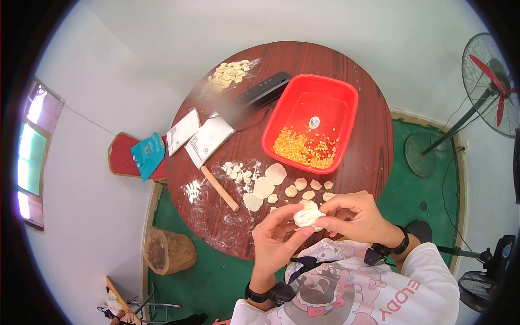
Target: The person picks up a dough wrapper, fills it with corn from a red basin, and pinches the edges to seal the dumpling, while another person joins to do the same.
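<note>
A pale, folded piece of dough (309, 215) is pinched between both hands over the near edge of the round table. My left hand (279, 233) grips its left side with thumb and fingers. On its right side, my right hand (352, 216) is closed on the same dough. Just beyond the hands lie several small filled dumplings (291, 190). Flat round wrappers (264, 187) overlap to their left, beside small dough lumps (236, 172) in flour. A wooden rolling pin (219, 188) lies further left.
A red basin (349, 124) holding yellow filling (303, 149) stands beyond the dumplings. A black device (262, 89), two white packets (210, 140) and a floury heap of dough pieces (230, 74) lie farther back. A log stool (169, 251) stands at left, a fan (490, 84) at right.
</note>
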The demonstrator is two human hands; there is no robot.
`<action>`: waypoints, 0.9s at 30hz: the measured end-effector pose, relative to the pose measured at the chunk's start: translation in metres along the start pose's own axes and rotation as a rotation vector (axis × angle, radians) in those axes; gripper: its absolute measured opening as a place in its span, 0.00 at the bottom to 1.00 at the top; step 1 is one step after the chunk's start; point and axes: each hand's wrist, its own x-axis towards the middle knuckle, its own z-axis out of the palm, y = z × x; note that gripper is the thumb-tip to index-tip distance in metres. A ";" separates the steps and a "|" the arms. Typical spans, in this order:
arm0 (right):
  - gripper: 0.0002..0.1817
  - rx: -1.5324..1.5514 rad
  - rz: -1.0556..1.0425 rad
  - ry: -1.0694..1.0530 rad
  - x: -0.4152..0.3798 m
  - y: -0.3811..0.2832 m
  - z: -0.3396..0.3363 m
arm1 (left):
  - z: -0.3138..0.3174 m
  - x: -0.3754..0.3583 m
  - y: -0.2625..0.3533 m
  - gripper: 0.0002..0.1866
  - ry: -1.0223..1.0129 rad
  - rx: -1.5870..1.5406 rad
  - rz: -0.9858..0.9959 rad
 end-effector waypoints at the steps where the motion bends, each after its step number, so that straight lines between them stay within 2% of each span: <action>1: 0.08 0.038 0.011 -0.002 0.000 -0.001 0.000 | 0.000 0.000 -0.001 0.23 -0.009 0.060 0.018; 5: 0.07 0.048 0.029 -0.044 -0.001 0.001 -0.001 | -0.001 0.000 -0.001 0.21 -0.070 0.081 0.097; 7: 0.06 0.019 0.007 -0.041 -0.001 0.000 -0.001 | 0.003 0.000 0.002 0.22 0.011 -0.110 0.018; 8: 0.06 -0.009 -0.015 -0.038 0.000 -0.001 0.000 | 0.000 0.000 0.003 0.22 0.012 -0.110 0.017; 10: 0.06 -0.026 -0.038 -0.060 0.002 -0.001 -0.001 | -0.007 0.002 0.005 0.22 0.014 -0.235 -0.241; 11: 0.06 -0.042 -0.062 -0.081 0.003 -0.002 0.000 | -0.008 0.002 0.003 0.22 0.014 -0.235 -0.241; 13: 0.07 -0.037 -0.051 -0.046 0.003 -0.002 0.002 | -0.012 -0.001 -0.001 0.19 -0.050 -0.070 -0.043; 16: 0.09 0.027 0.009 -0.025 0.004 -0.004 0.002 | -0.009 -0.004 0.001 0.17 -0.050 0.011 0.013; 21: 0.10 0.088 0.087 -0.091 0.005 -0.001 0.002 | -0.008 -0.005 -0.002 0.17 -0.058 0.045 0.033; 27: 0.07 -0.052 -0.032 -0.058 0.005 0.000 0.005 | -0.007 -0.006 -0.002 0.17 -0.056 0.111 0.055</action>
